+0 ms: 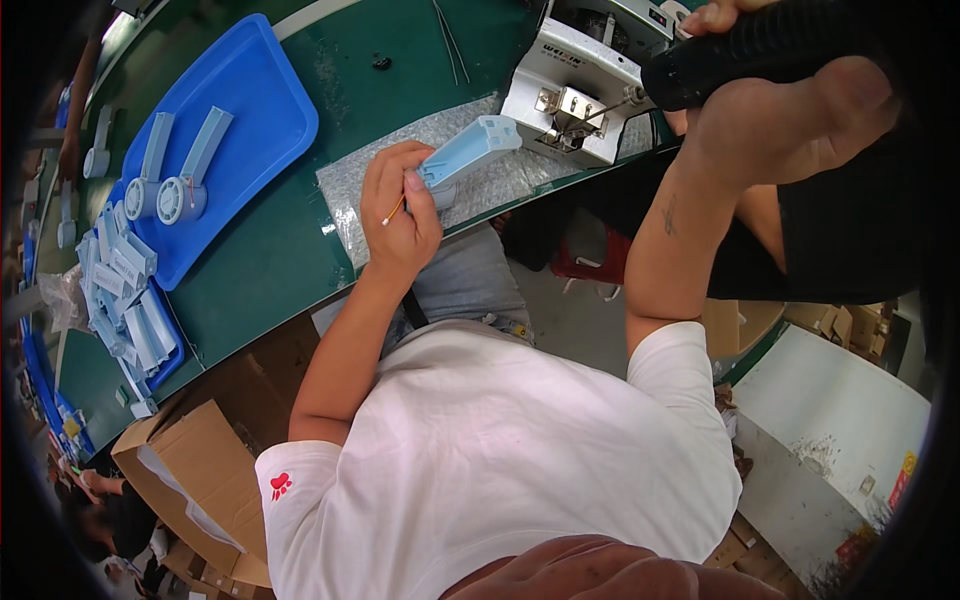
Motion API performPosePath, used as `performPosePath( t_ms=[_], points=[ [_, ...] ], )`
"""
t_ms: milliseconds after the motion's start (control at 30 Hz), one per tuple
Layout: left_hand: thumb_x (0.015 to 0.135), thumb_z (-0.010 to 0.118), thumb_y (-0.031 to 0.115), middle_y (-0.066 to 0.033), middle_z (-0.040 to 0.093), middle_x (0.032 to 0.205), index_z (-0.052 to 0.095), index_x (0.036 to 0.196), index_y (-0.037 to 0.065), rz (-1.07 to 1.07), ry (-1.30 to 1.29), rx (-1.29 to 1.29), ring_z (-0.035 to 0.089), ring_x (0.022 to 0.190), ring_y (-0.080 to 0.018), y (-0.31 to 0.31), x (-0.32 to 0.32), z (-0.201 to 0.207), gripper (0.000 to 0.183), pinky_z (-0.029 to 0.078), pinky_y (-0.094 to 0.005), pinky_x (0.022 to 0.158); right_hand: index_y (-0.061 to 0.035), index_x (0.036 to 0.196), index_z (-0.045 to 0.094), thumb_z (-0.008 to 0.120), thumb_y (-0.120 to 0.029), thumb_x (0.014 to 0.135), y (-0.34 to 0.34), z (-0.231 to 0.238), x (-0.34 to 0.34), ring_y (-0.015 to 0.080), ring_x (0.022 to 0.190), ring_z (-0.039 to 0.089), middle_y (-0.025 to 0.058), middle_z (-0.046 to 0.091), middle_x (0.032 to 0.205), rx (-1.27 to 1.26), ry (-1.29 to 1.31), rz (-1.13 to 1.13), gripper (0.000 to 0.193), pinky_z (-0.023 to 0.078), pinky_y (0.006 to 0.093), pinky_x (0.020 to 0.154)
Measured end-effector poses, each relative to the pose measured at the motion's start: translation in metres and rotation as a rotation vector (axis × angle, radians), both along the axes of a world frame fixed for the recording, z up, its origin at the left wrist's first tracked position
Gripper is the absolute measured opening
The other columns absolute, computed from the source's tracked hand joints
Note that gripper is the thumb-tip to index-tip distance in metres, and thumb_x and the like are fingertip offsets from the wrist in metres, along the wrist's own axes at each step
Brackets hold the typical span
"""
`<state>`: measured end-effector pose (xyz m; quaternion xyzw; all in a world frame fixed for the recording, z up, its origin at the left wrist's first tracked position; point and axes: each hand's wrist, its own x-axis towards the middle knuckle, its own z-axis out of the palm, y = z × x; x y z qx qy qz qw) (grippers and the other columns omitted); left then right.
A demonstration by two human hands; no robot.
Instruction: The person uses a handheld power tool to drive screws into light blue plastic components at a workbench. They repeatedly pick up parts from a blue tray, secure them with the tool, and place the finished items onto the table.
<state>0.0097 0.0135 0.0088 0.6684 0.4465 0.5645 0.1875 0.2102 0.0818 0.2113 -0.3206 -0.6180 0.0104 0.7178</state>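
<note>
In my left hand [398, 205] is a light blue plastic handheld-fan body [470, 152], its hollow handle pointing up and right. A thin wire with a small white connector [387, 220] hangs out by my thumb. The fan's round end is partly hidden by my fingers. My right hand [790, 125] is closed around a thick black electric screwdriver [690, 80], held level. Its thin bit reaches left to the front of a white screw feeder [580, 75], at the metal block there. Whether a screw sits on the bit is too small to tell.
Bubble wrap [345, 190] lies on the green table [250, 270]. At left, a blue tray [265, 100] carries two light blue fan bodies [182, 195]; light blue handle parts [120, 265] are heaped beside it. Tweezers [450, 40] lie behind. A cardboard box [200, 470] stands below the table edge.
</note>
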Motion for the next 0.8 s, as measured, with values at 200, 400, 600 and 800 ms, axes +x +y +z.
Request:
performPosePath(
  t_ms=[200, 400, 600, 800],
  points=[
    [0.098, 0.047, 0.005, -0.0199, 0.067, 0.103, 0.064, 0.100, -0.003, -0.001, 0.000, 0.022, 0.064, 0.090, -0.0350, 0.000, -0.001, -0.002, 0.020, 0.051, -0.0412, 0.081, -0.0046, 0.098, 0.052, 0.047, -0.054, 0.107, -0.009, 0.010, -0.015, 0.0149, 0.053, 0.057, 0.0071, 0.058, 0.074, -0.015, 0.096, 0.044, 0.051, 0.049, 0.0264, 0.049],
    [0.098, 0.047, 0.004, -0.0201, 0.067, 0.103, 0.065, 0.101, -0.004, 0.007, 0.000, 0.025, 0.064, 0.090, -0.0354, 0.000, -0.001, -0.001, 0.019, 0.051, -0.0414, 0.081, -0.0082, 0.110, 0.051, 0.052, -0.049, 0.106, -0.005, 0.012, -0.009, 0.0159, 0.051, 0.059, 0.0087, 0.060, 0.073, -0.117, 0.270, 0.187, 0.041, 0.050, 0.0282, 0.046],
    [0.097, 0.047, 0.001, -0.0200, 0.067, 0.103, 0.065, 0.101, -0.004, -0.005, -0.007, 0.023, 0.064, 0.091, -0.0353, 0.000, -0.001, -0.001, 0.019, 0.051, -0.0414, 0.082, -0.0051, 0.096, 0.057, 0.051, -0.055, 0.104, -0.003, 0.017, -0.007, 0.0161, 0.050, 0.059, 0.0086, 0.061, 0.070, -0.271, 0.352, 0.166, 0.050, 0.049, 0.0286, 0.044],
    [0.097, 0.047, 0.001, -0.0201, 0.067, 0.103, 0.064, 0.101, -0.004, -0.003, -0.011, 0.029, 0.064, 0.091, -0.0352, 0.000, 0.000, -0.002, 0.019, 0.051, -0.0409, 0.081, -0.0074, 0.092, 0.055, 0.051, -0.054, 0.105, -0.008, 0.017, -0.016, 0.0149, 0.051, 0.059, 0.0074, 0.060, 0.070, -0.004, 0.245, 0.096, 0.048, 0.049, 0.0269, 0.046]
  ],
)
